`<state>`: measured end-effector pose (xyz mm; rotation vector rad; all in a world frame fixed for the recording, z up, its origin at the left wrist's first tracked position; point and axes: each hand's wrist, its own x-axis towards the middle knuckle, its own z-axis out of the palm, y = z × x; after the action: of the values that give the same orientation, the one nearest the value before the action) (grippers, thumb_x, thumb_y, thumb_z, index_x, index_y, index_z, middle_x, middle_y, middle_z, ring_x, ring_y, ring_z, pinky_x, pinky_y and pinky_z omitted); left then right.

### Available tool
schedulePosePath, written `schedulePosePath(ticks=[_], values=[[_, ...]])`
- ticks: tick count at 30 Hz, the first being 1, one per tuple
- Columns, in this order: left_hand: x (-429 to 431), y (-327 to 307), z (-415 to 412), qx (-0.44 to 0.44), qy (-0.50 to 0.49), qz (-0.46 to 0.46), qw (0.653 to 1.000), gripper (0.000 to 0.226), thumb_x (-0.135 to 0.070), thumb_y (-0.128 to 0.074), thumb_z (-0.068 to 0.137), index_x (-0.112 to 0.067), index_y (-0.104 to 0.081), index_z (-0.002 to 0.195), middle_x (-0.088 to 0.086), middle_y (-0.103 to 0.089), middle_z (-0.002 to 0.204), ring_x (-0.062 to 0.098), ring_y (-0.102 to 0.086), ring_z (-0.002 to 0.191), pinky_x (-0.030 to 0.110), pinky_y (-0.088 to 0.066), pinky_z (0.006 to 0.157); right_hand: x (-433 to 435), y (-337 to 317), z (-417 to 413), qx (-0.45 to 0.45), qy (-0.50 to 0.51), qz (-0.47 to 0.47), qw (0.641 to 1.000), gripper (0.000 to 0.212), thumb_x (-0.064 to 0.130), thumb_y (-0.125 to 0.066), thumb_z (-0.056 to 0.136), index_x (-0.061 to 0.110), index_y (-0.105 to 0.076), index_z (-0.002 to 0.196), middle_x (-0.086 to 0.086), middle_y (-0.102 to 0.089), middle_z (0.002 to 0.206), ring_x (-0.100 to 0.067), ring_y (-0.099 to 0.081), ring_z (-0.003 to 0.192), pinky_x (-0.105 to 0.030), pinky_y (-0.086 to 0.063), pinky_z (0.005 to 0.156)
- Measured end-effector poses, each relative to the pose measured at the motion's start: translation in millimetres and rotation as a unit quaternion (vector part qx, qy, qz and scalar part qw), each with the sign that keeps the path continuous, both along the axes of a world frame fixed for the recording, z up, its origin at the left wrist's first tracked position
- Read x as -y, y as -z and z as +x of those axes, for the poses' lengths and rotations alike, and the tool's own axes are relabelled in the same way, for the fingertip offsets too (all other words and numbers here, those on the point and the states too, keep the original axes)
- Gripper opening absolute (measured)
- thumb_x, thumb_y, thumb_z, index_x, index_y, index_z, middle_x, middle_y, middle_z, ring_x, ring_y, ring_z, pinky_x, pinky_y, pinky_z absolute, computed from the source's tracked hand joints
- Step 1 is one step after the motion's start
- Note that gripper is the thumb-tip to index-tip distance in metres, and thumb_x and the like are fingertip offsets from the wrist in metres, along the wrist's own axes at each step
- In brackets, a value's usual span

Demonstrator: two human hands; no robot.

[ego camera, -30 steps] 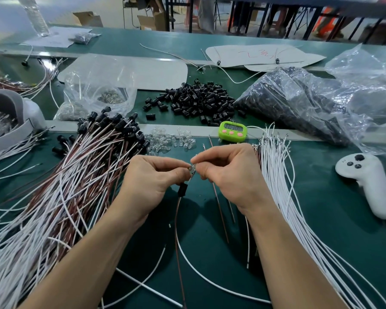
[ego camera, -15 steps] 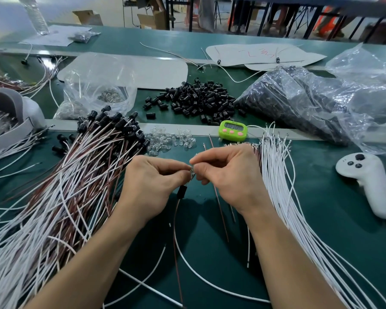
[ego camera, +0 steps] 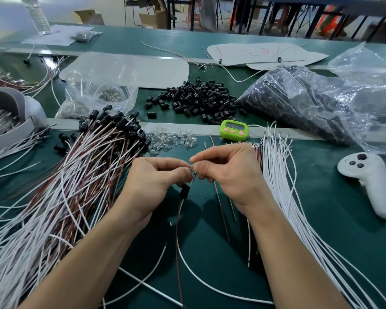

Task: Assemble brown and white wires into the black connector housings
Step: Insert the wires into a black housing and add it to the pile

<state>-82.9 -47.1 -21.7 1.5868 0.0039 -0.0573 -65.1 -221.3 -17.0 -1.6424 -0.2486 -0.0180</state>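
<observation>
Right now your left hand [ego camera: 156, 175] and right hand [ego camera: 227, 172] meet fingertip to fingertip over the desk's [ego camera: 321, 208] middle, both pinching the glinting wire tips [ego camera: 192, 168]. Just below them, slightly nearer your left, hangs the black housing [ego camera: 184, 192], long axis pointing toward you, with brown wire [ego camera: 177, 241] and white wire [ego camera: 201, 284] trailing to the near edge. Spare housings [ego camera: 194, 99] lie toward the far edge.

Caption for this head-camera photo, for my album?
Left hand and right hand pinch a small shiny part above a black plastic connector housing strung on brown and white wires.
</observation>
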Motion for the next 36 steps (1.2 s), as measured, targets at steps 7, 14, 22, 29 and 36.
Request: schedulePosePath(ticks=[7, 14, 22, 29, 36], values=[[-1.2, 1.2, 0.8, 0.009, -0.003, 0.026, 1.0, 0.014, -0.002, -0.081, 0.077, -0.015, -0.083, 0.075, 0.012, -0.076, 0.071, 0.014, -0.064, 0.063, 0.018, -0.053, 0.063, -0.4, 2.6, -1.1, 0.013, 0.006, -0.035, 0.999, 0.021, -0.004, -0.08, 0.078, 0.017, -0.082, 0.077, -0.006, -0.073, 0.063, -0.013, -0.064, 0.055, -0.022, -0.048, 0.054], [-3.4, -1.4, 2.0, 0.007, -0.021, 0.064, 0.998, 0.018, -0.004, -0.083, 0.076, -0.022, -0.083, 0.074, 0.008, -0.076, 0.069, 0.015, -0.066, 0.063, 0.021, -0.055, 0.063, -7.1, 4.8, -4.0, 0.051, 0.043, -0.05, 0.997, 0.016, 0.005, -0.082, 0.079, 0.021, -0.083, 0.08, 0.005, -0.076, 0.067, -0.01, -0.068, 0.056, -0.02, -0.052, 0.055], [-0.7, 0.2, -4.2, 0.054, -0.066, 0.102, 0.991, 0.029, -0.008, -0.085, 0.076, -0.037, -0.082, 0.072, -0.004, -0.077, 0.068, 0.013, -0.076, 0.066, 0.022, -0.058, 0.065, -13.2, 6.1, -7.5, 0.042, 0.052, -0.028, 0.997, 0.018, 0.003, -0.078, 0.077, 0.019, -0.083, 0.08, 0.003, -0.075, 0.065, -0.009, -0.067, 0.054, -0.018, -0.052, 0.054], [5.5, 0.1, -8.1, 0.063, -0.087, 0.102, 0.989, 0.014, -0.024, -0.083, 0.071, -0.035, -0.082, 0.078, -0.007, -0.077, 0.07, 0.014, -0.077, 0.071, 0.038, -0.064, 0.076, -15.3, 6.1, -7.6, 0.046, 0.071, -0.034, 0.996, 0.018, 0.004, -0.079, 0.078, 0.021, -0.083, 0.08, 0.004, -0.074, 0.064, -0.009, -0.066, 0.052, -0.019, -0.051, 0.055], [6.8, -2.8, -4.3, 0.004, -0.026, 0.019, 0.999, 0.016, 0.001, -0.08, 0.078, -0.015, -0.083, 0.079, 0.009, -0.077, 0.073, 0.01, -0.066, 0.063, 0.017, -0.052, 0.063, -6.0, 0.5, -3.2, 0.013, 0.044, 0.034, 0.998, 0.027, -0.006, -0.079, 0.08, 0.021, -0.083, 0.076, -0.003, -0.073, 0.062, -0.013, -0.065, 0.055, -0.019, -0.05, 0.053]])
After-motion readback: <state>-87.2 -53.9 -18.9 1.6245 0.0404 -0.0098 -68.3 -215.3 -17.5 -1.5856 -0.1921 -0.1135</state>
